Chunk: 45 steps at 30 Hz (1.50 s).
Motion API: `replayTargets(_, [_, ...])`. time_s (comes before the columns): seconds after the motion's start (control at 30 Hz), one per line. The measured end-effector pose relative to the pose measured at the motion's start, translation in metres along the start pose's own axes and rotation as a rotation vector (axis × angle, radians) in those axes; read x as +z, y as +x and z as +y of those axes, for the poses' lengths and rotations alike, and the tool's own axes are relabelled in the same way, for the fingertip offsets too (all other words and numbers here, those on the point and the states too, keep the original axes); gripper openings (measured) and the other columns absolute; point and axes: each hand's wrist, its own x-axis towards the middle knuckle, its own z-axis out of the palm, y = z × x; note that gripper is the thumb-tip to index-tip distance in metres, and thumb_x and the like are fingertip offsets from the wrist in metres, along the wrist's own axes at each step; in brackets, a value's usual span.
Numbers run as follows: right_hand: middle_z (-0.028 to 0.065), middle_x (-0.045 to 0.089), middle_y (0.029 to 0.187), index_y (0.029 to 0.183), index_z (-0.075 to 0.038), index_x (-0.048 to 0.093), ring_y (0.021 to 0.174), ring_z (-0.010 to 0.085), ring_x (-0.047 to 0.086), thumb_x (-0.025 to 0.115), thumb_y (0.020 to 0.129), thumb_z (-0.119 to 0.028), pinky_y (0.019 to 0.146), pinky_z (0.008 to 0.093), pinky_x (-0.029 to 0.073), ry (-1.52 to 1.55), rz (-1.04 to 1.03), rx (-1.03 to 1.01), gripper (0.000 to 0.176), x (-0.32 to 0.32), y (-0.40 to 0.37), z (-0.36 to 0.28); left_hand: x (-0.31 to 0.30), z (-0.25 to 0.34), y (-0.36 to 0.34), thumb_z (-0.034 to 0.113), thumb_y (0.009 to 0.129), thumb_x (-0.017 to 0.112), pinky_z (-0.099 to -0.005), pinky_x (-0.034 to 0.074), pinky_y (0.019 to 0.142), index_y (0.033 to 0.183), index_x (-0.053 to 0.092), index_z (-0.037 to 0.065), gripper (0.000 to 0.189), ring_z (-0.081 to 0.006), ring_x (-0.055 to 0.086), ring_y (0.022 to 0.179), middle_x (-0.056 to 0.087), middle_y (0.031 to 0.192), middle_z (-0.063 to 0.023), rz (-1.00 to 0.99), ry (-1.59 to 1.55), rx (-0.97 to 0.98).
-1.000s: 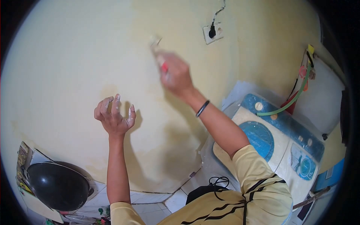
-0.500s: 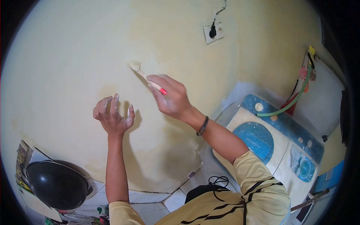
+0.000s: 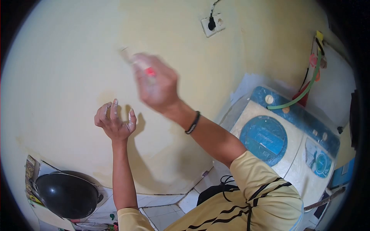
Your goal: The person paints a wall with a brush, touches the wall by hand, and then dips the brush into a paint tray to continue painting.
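Observation:
My right hand (image 3: 161, 85) is raised against the pale yellow wall (image 3: 73, 65), closed round the handle of a paintbrush (image 3: 126, 55). The brush's red handle end shows by the palm, and its head, blurred by motion, points up and left over the wall. Lower and to the left, my left hand (image 3: 117, 125) is held up at the wall with fingers apart and slightly bent. White smears coat those fingers, and nothing is in them. A dark band circles my right wrist.
A double wall socket (image 3: 213, 25) with a black plug sits at the top. To the right stands a blue and white washing machine (image 3: 295, 167) with a green hose (image 3: 298, 99). A black wok (image 3: 67, 195) rests at the lower left, beside tiles (image 3: 163, 213).
My right hand has moved up and left across the wall with the paintbrush. The left hand stays nearly in place, while the view has shifted slightly.

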Motion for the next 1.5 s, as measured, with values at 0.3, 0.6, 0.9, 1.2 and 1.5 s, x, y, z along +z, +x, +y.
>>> replayTargets(0.3, [0.0135,0.051,0.071,0.087,0.000,0.054,0.066,0.0303,0.056,0.058,0.081,-0.006,0.055,0.0405,0.049,-0.290,-0.200,-0.146,0.009,0.020,-0.004,0.026,0.000,-0.001,0.000,0.033,0.072,0.067,-0.0410,0.033,0.093,0.122,0.053,0.011,0.056,-0.0283,0.041,0.108,0.047,0.113,-0.0088,-0.027,-0.005,0.018])
replayTargets(0.6, [0.0167,0.067,0.092,0.105,0.001,0.064,0.076,0.0286,0.066,0.063,0.085,-0.003,0.069,0.0337,0.052,-0.226,0.090,0.179,0.020,-0.079,-0.003,0.046,0.002,-0.002,-0.002,0.034,0.072,0.068,-0.0401,0.033,0.093,0.121,0.054,0.012,0.055,-0.0276,0.042,0.108,0.047,0.114,-0.0085,-0.011,0.007,-0.003])
replayTargets(0.9, [0.0200,0.065,0.091,0.107,0.004,0.062,0.079,0.0337,0.065,0.060,0.086,-0.003,0.072,0.0377,0.052,-0.487,-0.083,0.173,0.022,-0.058,-0.055,0.053,0.001,-0.001,-0.001,0.031,0.075,0.067,-0.0413,0.030,0.097,0.125,0.050,0.009,0.057,-0.0275,0.045,0.111,0.044,0.118,-0.0104,-0.029,-0.012,0.013])
replayTargets(1.2, [0.0189,0.066,0.098,0.106,0.003,0.064,0.086,0.0248,0.067,0.062,0.086,-0.001,0.077,0.0325,0.052,0.059,-0.019,0.569,0.021,-0.063,-0.074,0.015,0.002,-0.002,-0.002,0.034,0.073,0.067,-0.0399,0.033,0.092,0.121,0.053,0.011,0.055,-0.0276,0.042,0.108,0.046,0.114,-0.0084,0.009,0.004,-0.001])
replayTargets(1.5, [0.0191,0.063,0.101,0.108,0.004,0.061,0.091,0.0367,0.060,0.062,0.082,0.002,0.079,0.0411,0.050,-0.296,-0.201,0.160,0.026,-0.077,-0.118,0.033,0.001,-0.002,0.000,0.034,0.073,0.067,-0.0393,0.033,0.093,0.121,0.053,0.011,0.054,-0.0267,0.042,0.109,0.047,0.113,-0.0084,0.033,0.004,0.001])
